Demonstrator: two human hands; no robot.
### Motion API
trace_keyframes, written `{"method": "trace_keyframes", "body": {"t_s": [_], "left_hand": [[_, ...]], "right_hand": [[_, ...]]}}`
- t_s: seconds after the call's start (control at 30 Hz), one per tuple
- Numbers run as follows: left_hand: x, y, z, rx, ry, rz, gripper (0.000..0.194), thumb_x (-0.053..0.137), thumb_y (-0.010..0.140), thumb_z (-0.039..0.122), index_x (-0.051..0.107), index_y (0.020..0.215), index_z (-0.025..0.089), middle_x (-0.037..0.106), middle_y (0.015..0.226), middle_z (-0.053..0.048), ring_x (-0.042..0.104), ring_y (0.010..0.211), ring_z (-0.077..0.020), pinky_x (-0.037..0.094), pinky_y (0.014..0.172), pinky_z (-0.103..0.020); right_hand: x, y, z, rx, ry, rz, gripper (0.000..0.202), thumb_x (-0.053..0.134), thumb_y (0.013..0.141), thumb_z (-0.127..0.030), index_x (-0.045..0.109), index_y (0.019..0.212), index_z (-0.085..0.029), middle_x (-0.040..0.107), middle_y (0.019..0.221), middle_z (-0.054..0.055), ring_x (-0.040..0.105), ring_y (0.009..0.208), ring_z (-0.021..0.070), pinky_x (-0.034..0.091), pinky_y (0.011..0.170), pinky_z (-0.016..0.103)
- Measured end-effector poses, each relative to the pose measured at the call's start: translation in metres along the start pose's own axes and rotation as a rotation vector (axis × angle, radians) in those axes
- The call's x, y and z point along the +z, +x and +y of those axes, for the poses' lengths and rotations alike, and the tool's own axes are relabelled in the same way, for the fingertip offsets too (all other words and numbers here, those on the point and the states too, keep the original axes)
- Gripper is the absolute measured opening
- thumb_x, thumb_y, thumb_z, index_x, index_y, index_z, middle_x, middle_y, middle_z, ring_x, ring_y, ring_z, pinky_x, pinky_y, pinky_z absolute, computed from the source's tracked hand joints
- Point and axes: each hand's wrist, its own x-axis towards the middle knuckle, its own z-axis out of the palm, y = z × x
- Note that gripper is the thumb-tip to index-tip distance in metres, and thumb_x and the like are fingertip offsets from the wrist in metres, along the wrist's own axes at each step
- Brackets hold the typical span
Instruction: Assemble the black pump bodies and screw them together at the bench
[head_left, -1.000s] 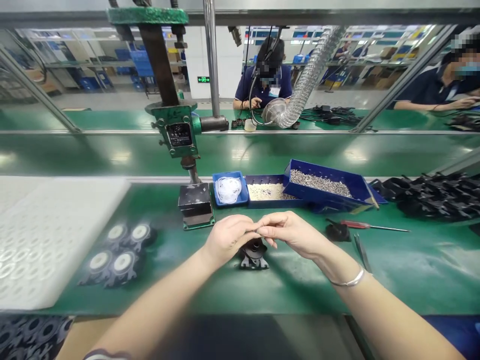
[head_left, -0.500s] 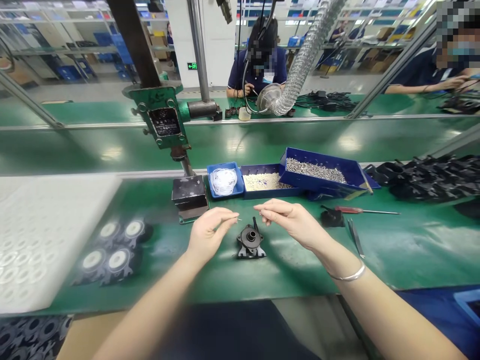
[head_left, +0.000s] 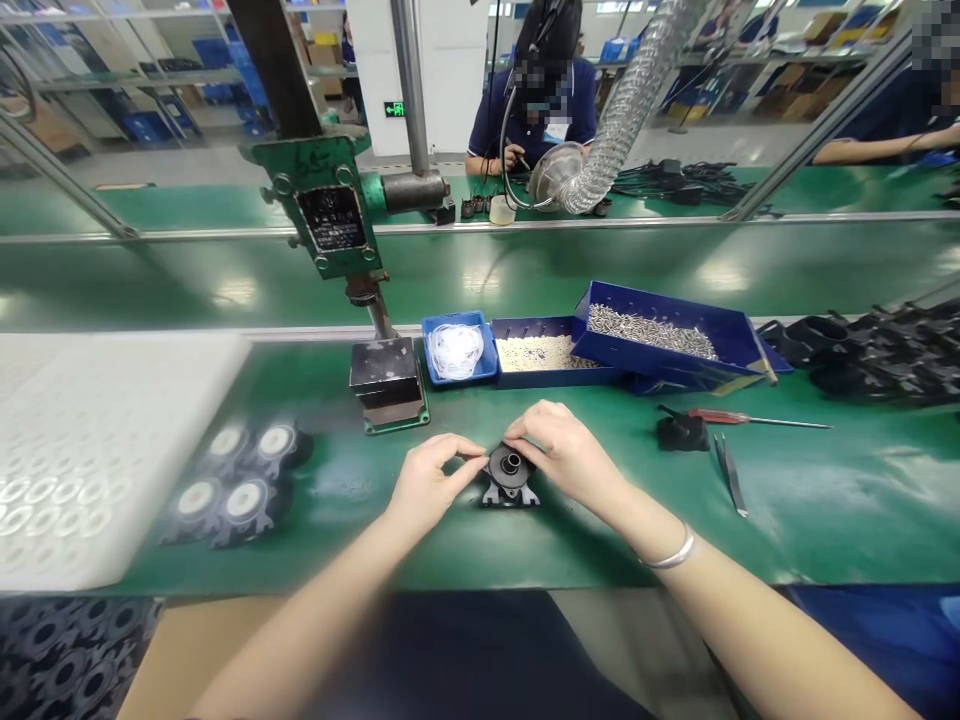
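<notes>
A black round part [head_left: 511, 480] with a central tube and a forked base sits on the green table in front of me. My left hand [head_left: 439, 478] is at its left edge, thumb and index finger pinched on something too small to make out. At its upper right edge is my right hand [head_left: 562, 450], fingertips pressed together over the part; whatever they hold is hidden. Behind the hands stand a blue tray of white rings [head_left: 457, 350], a blue bin of small cream pieces [head_left: 536, 353] and a tilted blue bin of metal screws [head_left: 651, 333].
A press [head_left: 386, 375] stands behind my left hand. Several assembled parts [head_left: 247, 500] and a white sheet [head_left: 150, 400] lie left. To the right are a screwdriver [head_left: 750, 417], tweezers [head_left: 730, 475] and piled black parts [head_left: 885, 360]. A person [head_left: 532, 120] works across the table.
Both hands have come down onto the black round part, one on each side, from just above it. The view has shifted slightly.
</notes>
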Motion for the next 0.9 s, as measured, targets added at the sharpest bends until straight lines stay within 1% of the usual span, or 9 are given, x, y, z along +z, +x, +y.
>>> {"method": "trace_keyframes", "body": {"t_s": [0.17,0.3,0.37,0.47,0.6,0.73,0.8,0.9], "left_hand": [[0.002,0.0,-0.003,0.12,0.07,-0.047,0.01,0.064,0.091,0.026,0.071,0.087,0.021,0.075,0.085,-0.003,0.069,0.081,-0.0167,0.054,0.076,-0.031],[0.0,-0.001,-0.005,0.241,0.151,-0.085,0.014,0.057,0.094,0.022,0.071,0.092,0.021,0.075,0.089,-0.004,0.067,0.082,-0.0173,0.051,0.08,-0.035],[0.001,-0.003,-0.006,0.27,0.176,-0.093,0.015,0.056,0.094,0.021,0.071,0.094,0.021,0.074,0.09,-0.005,0.066,0.083,-0.0175,0.05,0.08,-0.035],[0.003,-0.006,-0.008,0.259,0.188,-0.076,0.014,0.056,0.095,0.02,0.069,0.097,0.022,0.072,0.091,-0.004,0.065,0.084,-0.0174,0.051,0.079,-0.034],[0.006,-0.009,-0.012,0.218,0.173,-0.055,0.016,0.057,0.094,0.022,0.065,0.109,0.021,0.07,0.094,-0.006,0.066,0.09,-0.0188,0.054,0.08,-0.033],[0.007,-0.013,-0.011,0.213,0.148,-0.072,0.032,0.059,0.092,0.023,0.055,0.123,0.019,0.068,0.113,-0.01,0.065,0.107,-0.0221,0.055,0.092,-0.038],[0.008,-0.015,-0.01,0.213,0.126,-0.115,0.043,0.062,0.089,0.024,0.049,0.13,0.019,0.065,0.121,-0.012,0.063,0.113,-0.0231,0.054,0.097,-0.039],[0.011,-0.016,-0.009,0.203,0.082,-0.204,0.062,0.071,0.082,0.033,0.043,0.135,0.018,0.061,0.13,-0.014,0.06,0.12,-0.0261,0.052,0.103,-0.042]], "right_hand": [[0.0,-0.004,0.002,-0.133,-0.057,-0.003,0.011,0.053,0.098,-0.021,0.062,0.093,-0.021,0.072,0.091,0.006,0.059,0.087,0.0214,0.043,0.078,0.039],[-0.001,-0.009,0.004,-0.171,-0.027,-0.011,0.012,0.055,0.097,-0.02,0.064,0.103,-0.022,0.072,0.103,0.007,0.06,0.097,0.0219,0.046,0.085,0.042],[-0.001,-0.012,0.007,-0.182,-0.031,0.001,0.016,0.055,0.096,-0.019,0.065,0.108,-0.023,0.071,0.108,0.008,0.06,0.1,0.0226,0.047,0.087,0.043],[0.0,-0.019,0.011,-0.194,-0.059,0.015,0.022,0.056,0.095,-0.018,0.064,0.115,-0.023,0.068,0.114,0.01,0.058,0.105,0.024,0.048,0.09,0.046],[0.003,-0.025,0.012,-0.175,-0.103,0.003,0.026,0.055,0.096,-0.019,0.062,0.121,-0.024,0.065,0.12,0.011,0.057,0.109,0.0248,0.05,0.092,0.047],[0.007,-0.029,0.01,-0.125,-0.103,0.036,0.031,0.052,0.097,-0.021,0.056,0.128,-0.024,0.06,0.128,0.013,0.057,0.116,0.0247,0.051,0.096,0.046],[0.007,-0.031,0.009,-0.13,-0.122,0.042,0.029,0.051,0.098,-0.02,0.057,0.126,-0.023,0.06,0.126,0.014,0.059,0.115,0.0244,0.052,0.096,0.045],[0.005,-0.032,0.008,-0.165,-0.157,0.002,0.026,0.05,0.098,-0.019,0.06,0.122,-0.021,0.062,0.124,0.014,0.061,0.11,0.0247,0.054,0.093,0.044]]}}
